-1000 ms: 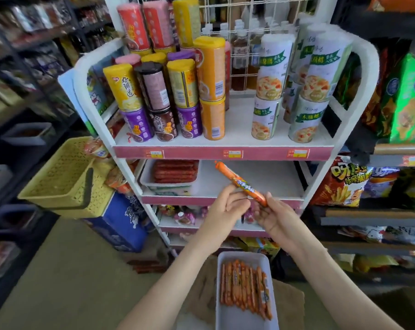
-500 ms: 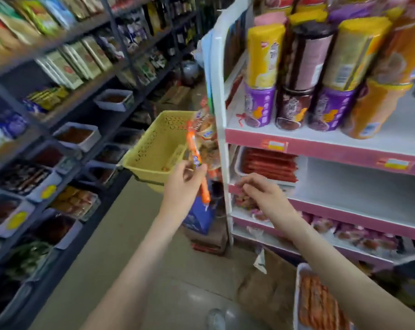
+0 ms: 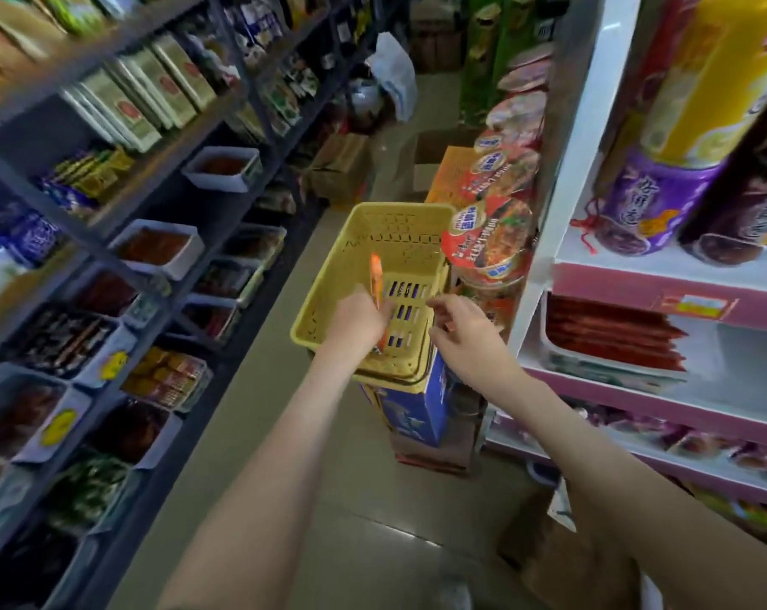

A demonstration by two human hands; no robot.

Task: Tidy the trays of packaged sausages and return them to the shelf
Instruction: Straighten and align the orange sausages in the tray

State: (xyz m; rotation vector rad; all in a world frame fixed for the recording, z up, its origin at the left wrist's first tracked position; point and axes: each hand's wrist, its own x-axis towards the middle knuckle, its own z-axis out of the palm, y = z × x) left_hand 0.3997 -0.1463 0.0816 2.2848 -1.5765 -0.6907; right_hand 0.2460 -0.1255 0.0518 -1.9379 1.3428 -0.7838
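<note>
Yellow basket (image 3: 410, 239) behind upright orange sausage (image 3: 375, 275)

One head-worn view, wide-angle, looking forward and down along a shop aisle, frame tilted, basket (image 3: 399, 239) near at the centre, floor (image 3: 372, 543) below, dark racks (image 3: 64, 217) left, white shelf (image 3: 588, 125) close at right.

Narrow shop aisle, beige floor (image 3: 258, 433), dark shelving (image 3: 108, 204) left, white rack (image 3: 544, 239) right.

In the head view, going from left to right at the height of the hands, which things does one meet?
Dark rack's snack trays → left hand gripping the orange sausage → right hand → white shelf post → tray of red sausages.
</note>
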